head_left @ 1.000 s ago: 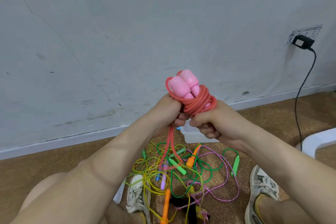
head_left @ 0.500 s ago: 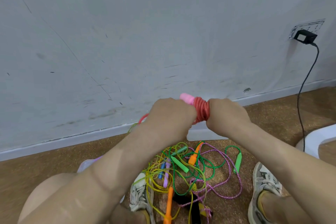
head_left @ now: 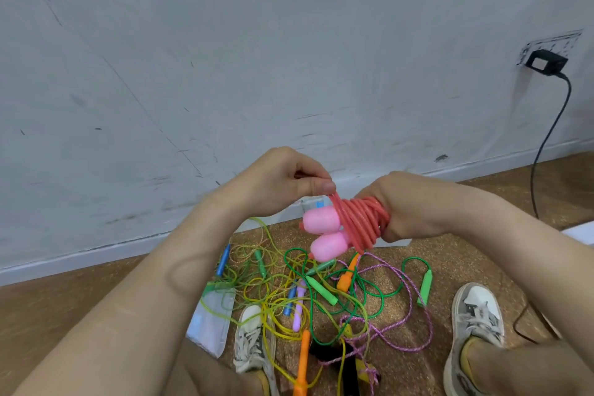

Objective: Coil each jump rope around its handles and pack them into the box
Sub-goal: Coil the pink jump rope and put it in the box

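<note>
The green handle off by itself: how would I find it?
Find the rope tangle on the floor. At its right edge, beside the right shoe, lies the green handle; the other green handles sit buried mid-pile.

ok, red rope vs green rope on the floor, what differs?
Pose: red rope is coiled tight round its pink handles, gripped by the right hand, left hand pinching a strand; green rope sprawls loose on the floor, tangled with others.
Cord: red rope looks thicker than green rope.
Handles: pink handles are fat, side by side; green handles slim, apart.
Shared: neither is packed.
</note>
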`<state>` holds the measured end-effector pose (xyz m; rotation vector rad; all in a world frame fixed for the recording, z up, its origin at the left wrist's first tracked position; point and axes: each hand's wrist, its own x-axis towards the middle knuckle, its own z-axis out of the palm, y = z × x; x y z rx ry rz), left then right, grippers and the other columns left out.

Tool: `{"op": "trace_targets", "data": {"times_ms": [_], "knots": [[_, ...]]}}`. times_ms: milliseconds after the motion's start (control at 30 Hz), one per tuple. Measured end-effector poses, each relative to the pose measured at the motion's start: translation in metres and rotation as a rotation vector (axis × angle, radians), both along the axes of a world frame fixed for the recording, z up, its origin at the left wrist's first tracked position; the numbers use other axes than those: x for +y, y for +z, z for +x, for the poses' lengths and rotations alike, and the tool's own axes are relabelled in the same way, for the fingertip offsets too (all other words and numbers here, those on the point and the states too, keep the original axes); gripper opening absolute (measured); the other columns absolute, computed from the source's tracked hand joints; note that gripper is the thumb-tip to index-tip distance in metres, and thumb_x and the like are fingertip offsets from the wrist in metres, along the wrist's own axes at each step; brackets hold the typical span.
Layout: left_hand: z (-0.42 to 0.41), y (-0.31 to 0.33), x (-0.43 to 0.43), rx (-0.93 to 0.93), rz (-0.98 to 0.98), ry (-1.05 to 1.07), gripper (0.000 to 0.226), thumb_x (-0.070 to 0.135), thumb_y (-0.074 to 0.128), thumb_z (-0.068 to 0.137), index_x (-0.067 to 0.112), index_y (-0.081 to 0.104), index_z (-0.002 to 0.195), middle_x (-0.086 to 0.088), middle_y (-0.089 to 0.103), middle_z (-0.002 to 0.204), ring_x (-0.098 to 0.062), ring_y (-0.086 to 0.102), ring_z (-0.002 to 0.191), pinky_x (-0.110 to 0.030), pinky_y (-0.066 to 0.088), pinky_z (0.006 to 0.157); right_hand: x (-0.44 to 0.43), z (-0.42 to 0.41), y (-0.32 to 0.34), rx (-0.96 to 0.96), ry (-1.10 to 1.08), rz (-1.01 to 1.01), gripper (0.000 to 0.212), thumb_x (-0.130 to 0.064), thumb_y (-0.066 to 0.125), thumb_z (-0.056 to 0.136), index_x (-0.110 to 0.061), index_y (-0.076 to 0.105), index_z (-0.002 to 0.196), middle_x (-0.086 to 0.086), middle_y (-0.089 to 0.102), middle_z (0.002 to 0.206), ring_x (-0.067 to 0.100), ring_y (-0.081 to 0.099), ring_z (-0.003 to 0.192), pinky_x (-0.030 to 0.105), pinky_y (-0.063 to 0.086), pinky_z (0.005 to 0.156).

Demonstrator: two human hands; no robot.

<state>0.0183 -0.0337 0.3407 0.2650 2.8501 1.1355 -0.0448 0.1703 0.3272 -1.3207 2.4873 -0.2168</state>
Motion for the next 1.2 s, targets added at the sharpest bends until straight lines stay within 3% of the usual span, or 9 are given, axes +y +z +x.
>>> {"op": "trace_targets", "data": {"times_ms": [100, 300, 367, 567, 700, 833, 933, 1100, 1200], "knots": [[0.004, -0.001, 0.005, -0.118, 0.321, 0.072, 0.031, 0.042, 0.065, 0.085, 0.015, 0.072, 0.073, -0.011, 0.055, 0.069, -0.02, 0.045, 0.064, -0.036, 0.036, 0.057, 0.0, 0.006, 0.001, -0.327, -0.047, -0.234, 0.028, 0.004, 0.073, 0.062, -0.017, 0.057, 0.07, -0.009, 0.047, 0.055, 0.006, 0.04, 0.052, 0.024, 0.034, 0.05], [0.011, -0.011, 0.044, -0.077, 0.635, 0.26, 0.046, 0.005, 0.03, 0.1, 0.006, 0.054, 0.06, 0.005, 0.054, 0.042, -0.004, 0.049, 0.034, -0.009, 0.037, 0.037, 0.002, 0.018, 0.001, -0.679, -0.264, -0.656, 0.028, 0.015, 0.073, 0.066, -0.011, 0.063, 0.068, -0.006, 0.048, 0.057, 0.008, 0.037, 0.054, 0.02, 0.032, 0.049], [0.002, -0.014, 0.049, -0.041, 0.712, 0.326, 0.027, 0.001, 0.037, 0.095, 0.005, 0.058, 0.079, 0.002, 0.054, 0.052, -0.006, 0.047, 0.039, -0.012, 0.035, 0.042, 0.0, 0.017, -0.003, -0.704, -0.344, -0.731, 0.035, 0.014, 0.071, 0.067, -0.018, 0.059, 0.059, -0.005, 0.045, 0.052, 0.011, 0.035, 0.052, 0.021, 0.032, 0.046], [0.002, -0.009, 0.047, -0.009, 0.509, 0.311, 0.027, -0.007, 0.036, 0.091, 0.011, 0.047, 0.074, -0.006, 0.039, 0.062, -0.014, 0.032, 0.053, -0.022, 0.025, 0.048, -0.009, 0.009, -0.016, -0.924, -0.551, -0.928, 0.03, 0.018, 0.065, 0.07, -0.01, 0.054, 0.069, 0.004, 0.041, 0.056, 0.013, 0.034, 0.047, 0.02, 0.029, 0.042], [0.006, -0.003, 0.04, -0.152, 0.506, 0.174, 0.006, 0.015, 0.057, 0.085, 0.014, 0.056, 0.091, -0.002, 0.047, 0.077, -0.01, 0.039, 0.059, -0.02, 0.031, 0.049, -0.007, 0.005, -0.017, -1.144, -0.565, -0.847, 0.027, 0.008, 0.07, 0.066, -0.013, 0.057, 0.078, 0.008, 0.041, 0.066, 0.01, 0.039, 0.043, 0.018, 0.033, 0.04], [0.006, -0.003, 0.04, -0.119, 0.535, 0.249, 0.033, 0.048, 0.057, 0.082, 0.015, 0.056, 0.083, -0.002, 0.043, 0.07, -0.017, 0.038, 0.062, -0.026, 0.032, 0.052, -0.015, 0.01, -0.015, -0.97, -0.514, -0.82, 0.03, 0.01, 0.068, 0.077, -0.011, 0.056, 0.096, 0.004, 0.053, 0.057, 0.014, 0.054, 0.046, 0.025, 0.046, 0.049], [0.004, -0.008, 0.044, 0.0, 0.445, 0.324, 0.036, 0.048, 0.053, 0.089, 0.015, 0.056, 0.076, -0.003, 0.043, 0.065, -0.017, 0.04, 0.06, -0.033, 0.034, 0.057, -0.021, 0.01, -0.019, -0.664, -0.566, -0.885, 0.071, 0.001, 0.078, 0.068, -0.024, 0.039, 0.122, 0.014, 0.066, 0.081, 0.021, 0.063, 0.059, 0.04, 0.054, 0.06], [0.001, -0.01, 0.05, -0.012, 0.331, 0.394, 0.04, 0.044, 0.045, 0.097, 0.021, 0.055, 0.066, 0.01, 0.05, 0.052, -0.009, 0.047, 0.053, -0.029, 0.037, 0.059, -0.028, 0.019, -0.024, -0.153, -0.405, -0.748, 0.099, -0.046, 0.075, 0.051, -0.047, 0.022, 0.135, 0.004, 0.055, 0.104, 0.021, 0.059, 0.085, 0.031, 0.049, 0.072], [0.001, -0.008, 0.049, -0.071, 0.189, 0.317, 0.041, 0.052, 0.044, 0.095, 0.021, 0.063, 0.077, 0.007, 0.063, 0.069, -0.01, 0.058, 0.067, -0.032, 0.043, 0.065, -0.032, 0.019, -0.03, -0.144, -0.515, -0.691, 0.093, -0.041, 0.078, 0.058, -0.039, 0.028, 0.136, 0.0, 0.06, 0.105, 0.018, 0.059, 0.087, 0.031, 0.046, 0.07]]}}
